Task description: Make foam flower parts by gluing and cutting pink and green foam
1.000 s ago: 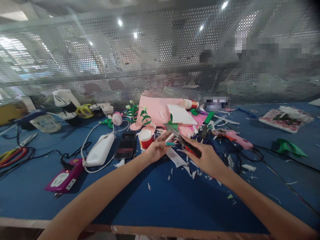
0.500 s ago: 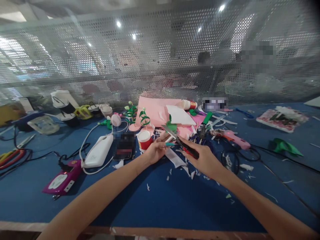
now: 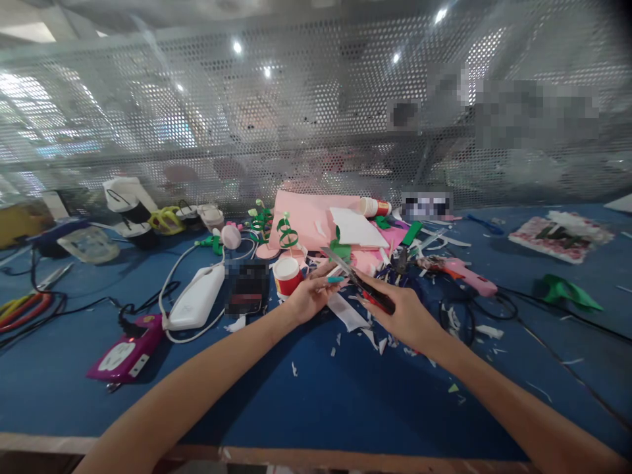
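My right hand (image 3: 402,315) grips a pair of scissors (image 3: 356,282) with red and black handles, its blades pointing up and left. My left hand (image 3: 311,294) pinches a small white paper strip (image 3: 335,272) right at the blades, its fingertips touching them. Both hands hover over the blue table (image 3: 320,388), above a loose white paper piece (image 3: 345,311) and scattered white scraps. A red-and-white paper cup (image 3: 287,274) stands just left of my left hand.
A pink sheet (image 3: 306,217) with white paper lies behind the hands. A pink glue gun (image 3: 464,273) and black cables lie to the right, a white power bank (image 3: 196,297), a phone (image 3: 247,288) and a purple device (image 3: 123,353) to the left. A perforated metal screen (image 3: 316,125) closes the back.
Almost nothing has changed. Both hands stay together at the scissors' blades with only slight shifts, and the view wobbles a little.
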{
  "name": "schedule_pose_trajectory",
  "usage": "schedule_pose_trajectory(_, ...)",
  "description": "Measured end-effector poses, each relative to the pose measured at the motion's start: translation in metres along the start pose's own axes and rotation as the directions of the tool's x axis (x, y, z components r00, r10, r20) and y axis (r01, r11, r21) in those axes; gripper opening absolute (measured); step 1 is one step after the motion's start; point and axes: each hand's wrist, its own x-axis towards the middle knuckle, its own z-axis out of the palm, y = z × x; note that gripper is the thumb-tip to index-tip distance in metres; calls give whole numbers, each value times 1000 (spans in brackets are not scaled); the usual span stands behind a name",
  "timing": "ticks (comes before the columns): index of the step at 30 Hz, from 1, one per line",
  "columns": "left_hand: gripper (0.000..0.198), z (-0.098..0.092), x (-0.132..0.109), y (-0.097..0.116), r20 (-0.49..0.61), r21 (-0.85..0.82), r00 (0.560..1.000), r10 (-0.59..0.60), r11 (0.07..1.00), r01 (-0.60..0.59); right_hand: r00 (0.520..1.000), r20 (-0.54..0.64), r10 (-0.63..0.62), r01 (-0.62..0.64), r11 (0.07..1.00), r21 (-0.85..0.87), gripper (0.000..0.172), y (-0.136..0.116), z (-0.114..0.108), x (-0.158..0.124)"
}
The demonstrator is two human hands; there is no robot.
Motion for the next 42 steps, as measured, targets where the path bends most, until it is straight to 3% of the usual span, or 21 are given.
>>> schedule_pose_trajectory(7, 53, -1, -2, -2, 13, 121, 998, -55, 991, 53, 1000, -5, 1, -1, 1000, 3, 54, -1, 0, -1)
schedule_pose_trajectory(13, 49, -2, 0, -1, -4, 7, 1000, -14, 1000, 15, 1000, -3, 4, -4, 1000, 3, 53, -2, 0, 0)
schedule_pose_trajectory(19, 51, -1, -2, -2, 45, 142, 998, -49, 989, 42, 999, 12, 37, -37, 999, -4, 53, 0, -1, -1)
schedule_pose_trajectory(22, 48, -2, -2, -3, 33, 71, 999, -27, 997, 24, 1000, -1, 23, -23, 1000, -11, 53, -1, 0, -1)
schedule_pose_trajectory(24, 41, -3, -1, -2, -30, -18, 999, -42, 999, 42, 999, -50, 14, -15, 1000, -17, 53, -2, 1, -1)
schedule_pose_trajectory(28, 34, -2, 0, 4, -147, -174, 971, -186, 972, 160, 985, -154, 77, -81, 997, -20, 52, 0, 0, 0)
schedule_pose_trajectory(33, 55, 4, -2, 8, -134, -208, 943, -306, 939, 275, 962, -229, 151, -162, 986, -30, 54, 5, -1, 0)
schedule_pose_trajectory(42, 70, -2, 1, 4, -52, -257, 954, -297, 927, 274, 963, -242, 115, -131, 990, -53, 54, 0, 0, -1)
